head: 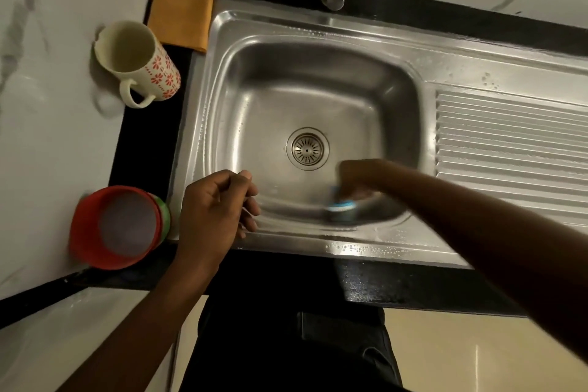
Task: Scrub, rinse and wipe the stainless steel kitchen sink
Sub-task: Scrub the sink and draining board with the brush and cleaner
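Mug (136, 57): cream, red flower print, upright, handle towards me, as I see it.
Bowls (117, 226): a red one nested in a green one, nearer me than the mug.
Counter (143, 149): black, I see both standing at its edge.
Floor (477, 353): beige tile.

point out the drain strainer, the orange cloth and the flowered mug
drain strainer (307, 148), head view, centre of its perforated disc
orange cloth (183, 0), head view, middle of its folded top face
flowered mug (160, 68), head view, its patterned outer wall

Steel sink (318, 89) wet; blurred blue scrubber (340, 205) against near basin wall.
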Demonstrator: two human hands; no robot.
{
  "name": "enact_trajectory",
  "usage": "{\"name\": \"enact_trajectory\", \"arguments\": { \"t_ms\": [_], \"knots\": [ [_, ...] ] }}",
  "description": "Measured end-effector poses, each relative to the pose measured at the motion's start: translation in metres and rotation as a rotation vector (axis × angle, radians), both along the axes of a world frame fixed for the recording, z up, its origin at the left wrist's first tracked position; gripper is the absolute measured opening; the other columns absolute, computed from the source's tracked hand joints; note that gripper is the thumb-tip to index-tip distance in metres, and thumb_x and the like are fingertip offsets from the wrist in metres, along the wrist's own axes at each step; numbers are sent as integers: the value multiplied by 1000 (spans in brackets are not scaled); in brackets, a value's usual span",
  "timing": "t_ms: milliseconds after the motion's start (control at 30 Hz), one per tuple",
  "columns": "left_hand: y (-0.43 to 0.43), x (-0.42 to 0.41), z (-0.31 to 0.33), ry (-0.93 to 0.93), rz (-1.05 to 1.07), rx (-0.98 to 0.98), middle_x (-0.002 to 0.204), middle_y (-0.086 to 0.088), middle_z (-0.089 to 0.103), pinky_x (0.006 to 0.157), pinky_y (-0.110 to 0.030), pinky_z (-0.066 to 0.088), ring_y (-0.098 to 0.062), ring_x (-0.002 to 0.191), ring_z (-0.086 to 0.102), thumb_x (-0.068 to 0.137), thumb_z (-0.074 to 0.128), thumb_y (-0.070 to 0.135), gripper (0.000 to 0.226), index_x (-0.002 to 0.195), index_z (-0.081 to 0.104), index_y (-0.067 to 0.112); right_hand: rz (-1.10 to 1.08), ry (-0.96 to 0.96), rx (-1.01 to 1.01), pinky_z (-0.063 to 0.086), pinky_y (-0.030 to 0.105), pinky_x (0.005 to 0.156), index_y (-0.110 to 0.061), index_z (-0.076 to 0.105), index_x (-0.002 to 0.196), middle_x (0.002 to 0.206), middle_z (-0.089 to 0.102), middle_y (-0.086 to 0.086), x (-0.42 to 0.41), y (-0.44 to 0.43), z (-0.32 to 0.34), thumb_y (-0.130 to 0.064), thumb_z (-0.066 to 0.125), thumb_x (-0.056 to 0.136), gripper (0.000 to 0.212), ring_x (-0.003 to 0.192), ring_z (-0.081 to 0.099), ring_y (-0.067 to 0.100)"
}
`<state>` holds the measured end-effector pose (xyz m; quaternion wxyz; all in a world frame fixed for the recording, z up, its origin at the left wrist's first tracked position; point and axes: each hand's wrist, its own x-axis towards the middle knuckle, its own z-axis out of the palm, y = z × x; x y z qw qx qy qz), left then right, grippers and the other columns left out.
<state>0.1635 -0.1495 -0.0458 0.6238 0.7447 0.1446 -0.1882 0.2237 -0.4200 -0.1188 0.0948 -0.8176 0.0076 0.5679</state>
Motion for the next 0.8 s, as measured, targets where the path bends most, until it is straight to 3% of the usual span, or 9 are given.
{"name": "enact_trajectory", "arguments": {
  "t_ms": [67,167,233,300,367,433,500,667,800],
  "knots": [
    [1,2,-1,-1,4,1,66,-16,68,47,-31,46,-29,49,62,107,59,25,34,82,69,4,-103,-67,141,44,24,50,-10,58,60,35,51,-7,10,64,-4,-27,71,98,43,27,44,2],
    [4,3,-3,6,8,12,66,-16,68,45,-29,46,-28,49,61,107,58,24,34,83,69,3,-278,-130,308,41,24,42,-3,63,73,51,58,3,17,110,-15,-28,73,96,35,29,46,7],
    [7,4,-7,19,13,20,65,-16,67,44,-28,45,-27,49,61,107,59,24,34,82,69,4,-202,-79,215,40,21,42,0,66,78,60,57,7,13,85,-17,-26,71,99,34,37,51,7],
    [10,5,-9,28,16,15,64,-15,67,44,-28,45,-27,49,61,106,59,24,33,82,69,4,-31,-63,5,44,20,65,1,70,100,76,58,8,-3,32,-16,-21,66,101,22,73,64,11],
    [12,6,-10,31,18,11,64,-16,67,44,-27,45,-27,49,61,106,60,24,33,82,68,3,21,-102,-263,53,32,82,-7,67,119,94,62,5,-22,-11,-14,-19,69,96,26,94,64,22],
    [14,6,-12,38,23,10,64,-17,67,44,-27,45,-28,49,61,106,59,24,33,81,68,4,45,-110,-230,56,35,83,-6,65,119,97,64,3,-23,-9,-15,-17,71,93,29,90,61,23],
    [15,7,-13,47,20,14,64,-17,67,45,-27,44,-27,49,60,106,59,24,34,80,68,5,-100,-104,-41,50,29,68,-2,66,113,96,64,7,-12,33,-19,-15,70,95,23,86,58,24],
    [10,5,-12,44,-26,36,65,-13,69,47,-29,46,-27,51,61,107,58,25,32,82,70,8,-447,-103,275,41,24,42,2,62,90,70,60,9,15,120,-40,-26,75,95,31,47,53,15],
    [8,5,-9,43,-27,34,64,-14,68,44,-28,45,-29,50,61,107,58,24,33,79,70,10,-220,-137,-16,50,26,74,3,66,116,107,68,14,-9,46,-44,-22,67,98,31,93,66,25]
  ]
}}
